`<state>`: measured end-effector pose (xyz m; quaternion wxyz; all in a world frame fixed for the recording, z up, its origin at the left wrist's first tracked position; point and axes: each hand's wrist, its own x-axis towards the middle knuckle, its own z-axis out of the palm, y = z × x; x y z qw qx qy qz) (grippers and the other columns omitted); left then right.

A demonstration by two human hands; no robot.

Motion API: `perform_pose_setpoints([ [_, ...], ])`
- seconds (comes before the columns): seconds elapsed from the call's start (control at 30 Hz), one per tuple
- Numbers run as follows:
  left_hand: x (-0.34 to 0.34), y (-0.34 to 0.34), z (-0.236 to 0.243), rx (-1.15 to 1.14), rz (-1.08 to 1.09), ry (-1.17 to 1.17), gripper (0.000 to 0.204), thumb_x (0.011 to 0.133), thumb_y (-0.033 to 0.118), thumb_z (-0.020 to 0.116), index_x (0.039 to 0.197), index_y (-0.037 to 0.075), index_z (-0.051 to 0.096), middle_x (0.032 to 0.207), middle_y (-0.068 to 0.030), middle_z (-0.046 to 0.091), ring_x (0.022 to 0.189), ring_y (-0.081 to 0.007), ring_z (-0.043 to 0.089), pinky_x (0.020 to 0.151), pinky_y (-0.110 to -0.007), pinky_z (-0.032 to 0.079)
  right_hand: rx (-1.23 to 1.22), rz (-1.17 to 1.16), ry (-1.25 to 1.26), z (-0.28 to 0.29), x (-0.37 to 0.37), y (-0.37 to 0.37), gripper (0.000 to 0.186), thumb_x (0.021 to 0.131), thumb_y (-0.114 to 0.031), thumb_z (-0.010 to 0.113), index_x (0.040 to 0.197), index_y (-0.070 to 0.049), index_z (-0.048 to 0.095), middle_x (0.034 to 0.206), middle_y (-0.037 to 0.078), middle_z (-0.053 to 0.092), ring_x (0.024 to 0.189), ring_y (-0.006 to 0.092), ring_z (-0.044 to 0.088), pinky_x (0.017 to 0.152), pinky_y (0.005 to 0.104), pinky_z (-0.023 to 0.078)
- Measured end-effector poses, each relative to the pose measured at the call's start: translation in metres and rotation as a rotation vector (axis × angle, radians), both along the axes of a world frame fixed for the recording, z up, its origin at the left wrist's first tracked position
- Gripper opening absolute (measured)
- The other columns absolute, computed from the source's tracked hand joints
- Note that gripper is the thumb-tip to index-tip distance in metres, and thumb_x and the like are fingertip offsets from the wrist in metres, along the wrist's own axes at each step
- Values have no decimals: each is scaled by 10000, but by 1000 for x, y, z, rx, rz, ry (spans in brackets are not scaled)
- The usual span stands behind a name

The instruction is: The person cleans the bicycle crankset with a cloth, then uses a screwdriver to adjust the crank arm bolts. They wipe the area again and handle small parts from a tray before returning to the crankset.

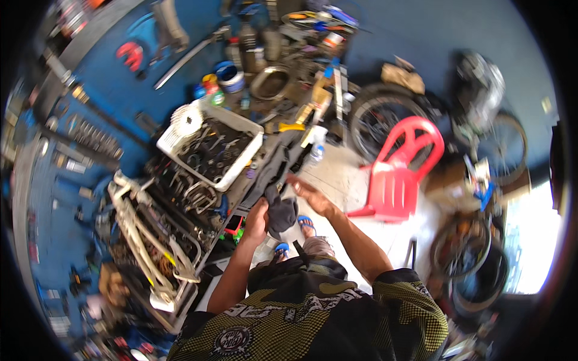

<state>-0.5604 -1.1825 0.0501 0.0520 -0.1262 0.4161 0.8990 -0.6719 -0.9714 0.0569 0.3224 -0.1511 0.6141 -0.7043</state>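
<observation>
Grey cloth (283,214) hangs in soft, bulging folds between the hands, gripped by the left hand (259,220); the right hand (312,196), fingers loosely spread, is just beside it. Nearby, a rigid white plastic crate (241,163) holds jumbled metal parts (211,144).

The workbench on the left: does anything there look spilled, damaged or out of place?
Nothing looks clearly spilled or broken, though the blur hides detail. The untidiest spot is near the white crate, where loose metal parts lie crowded beside a cream frame.
</observation>
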Motion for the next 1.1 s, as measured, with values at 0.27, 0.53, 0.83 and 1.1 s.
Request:
perform_pose_setpoints([
  [0.27, -37, 63, 51, -515, -238, 285, 245, 1115, 324, 545, 1110, 91, 624, 1016, 31, 587, 971, -91, 511, 887, -259, 421, 295, -658, 42, 57, 173, 88, 297, 1088, -335, 596, 1131, -80, 740, 764, -7, 656, 732, 103, 592, 695, 288, 490],
  [0.53, 59, 234, 122, -503, -1251, 739, 135, 1083, 179, 613, 1082, 45, 626, 961, 31, 610, 907, -63, 543, 836, -246, 459, 340, -1075, 432, 86, 322, 165, 1066, 814, -530, 881, 1624, -73, 361, 1533, 149, 531, 1342, 228, 534, 1139, 407, 414],
  [0.83, 228, 423, 177, -365, -1626, 983, 165, 987, 20, 702, 1150, 29, 687, 1069, -23, 688, 954, -100, 675, 803, -267, 589, -341, -1437, -18, 89, 558, 263, 390, 1044, -399, 674, 1182, -34, 693, 994, -18, 709, 834, 97, 633, 755, 282, 548],
  [1.1, 389, 570, 167, -237, -1790, 1163, 187, 975, 0, 690, 1159, 38, 694, 998, -44, 736, 928, -128, 700, 852, -300, 566, 127, -1340, 70, 35, 691, 327, 679, 816, -257, 890, 1387, -17, 613, 1360, 104, 648, 1262, 191, 568, 1103, 370, 439],
])
